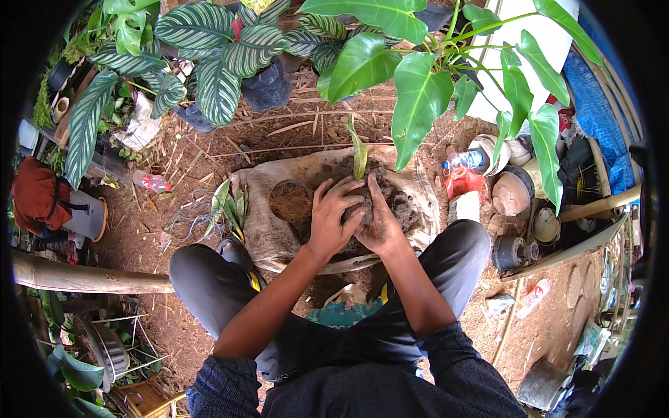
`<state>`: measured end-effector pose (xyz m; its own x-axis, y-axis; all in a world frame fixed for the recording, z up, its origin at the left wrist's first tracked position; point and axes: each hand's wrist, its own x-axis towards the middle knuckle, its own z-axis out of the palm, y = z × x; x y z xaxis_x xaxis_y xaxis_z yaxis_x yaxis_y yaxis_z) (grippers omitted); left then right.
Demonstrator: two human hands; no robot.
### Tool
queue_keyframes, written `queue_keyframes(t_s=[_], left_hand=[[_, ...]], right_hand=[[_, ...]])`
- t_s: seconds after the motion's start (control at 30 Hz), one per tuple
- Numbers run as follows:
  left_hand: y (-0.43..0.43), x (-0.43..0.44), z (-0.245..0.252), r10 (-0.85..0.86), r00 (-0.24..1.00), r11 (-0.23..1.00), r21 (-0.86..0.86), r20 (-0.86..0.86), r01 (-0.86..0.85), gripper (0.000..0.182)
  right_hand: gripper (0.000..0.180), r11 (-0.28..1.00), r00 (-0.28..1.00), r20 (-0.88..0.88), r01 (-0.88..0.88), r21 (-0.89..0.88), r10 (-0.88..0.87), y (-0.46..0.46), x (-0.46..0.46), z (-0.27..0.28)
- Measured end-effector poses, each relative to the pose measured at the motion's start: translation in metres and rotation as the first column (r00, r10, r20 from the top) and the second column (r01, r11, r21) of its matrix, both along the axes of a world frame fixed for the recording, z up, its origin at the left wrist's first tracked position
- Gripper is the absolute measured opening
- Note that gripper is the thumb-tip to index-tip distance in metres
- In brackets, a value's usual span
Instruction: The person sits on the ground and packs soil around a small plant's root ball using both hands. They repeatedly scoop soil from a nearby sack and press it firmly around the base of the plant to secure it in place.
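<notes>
My left hand point(337, 217) and my right hand point(381, 224) cup a dark clump, apparently soil or a small soil-filled pot point(353, 206); which one I cannot tell. A single yellow-green leaf point(359, 151) stands up just beyond my fingers, its base hidden. Beneath lies a dirty woven sack point(261, 235) with loose dark soil point(405, 201) heaped on it. A round pot or bundle of brown fibre point(290, 200) rests on the sack, left of my hands. Several leafy cuttings point(230, 209) lie at the sack's left edge, with pale roots on the ground beside them.
Striped-leaf plants in black pots point(266, 86) stand ahead, and a large green-leaved plant point(423, 89) overhangs the sack. Used pots point(512, 193), a plastic bottle point(465, 161) and a red plastic bag point(465, 183) are at the right. A bamboo pole point(89, 274) lies left of my knee.
</notes>
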<state>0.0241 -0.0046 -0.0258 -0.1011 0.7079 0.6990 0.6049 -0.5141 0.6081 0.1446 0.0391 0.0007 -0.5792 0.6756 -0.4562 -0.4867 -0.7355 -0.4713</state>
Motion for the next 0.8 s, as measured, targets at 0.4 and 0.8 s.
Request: queue_keyframes(t_s=[0.4, 0.8], left_hand=[[-0.007, 0.005, 0.008, 0.131, 0.990, 0.980, -0.158, 0.048, -0.122, 0.046], [-0.006, 0.006, 0.006, 0.230, 0.950, 0.963, -0.093, -0.211, -0.254, 0.038]], right_hand=[[0.037, 0.998, 1.000, -0.023, 0.013, -0.069, -0.015, 0.001, -0.006, 0.012], [0.034, 0.998, 1.000, 0.014, -0.019, 0.053, 0.018, 0.002, 0.003, 0.004]])
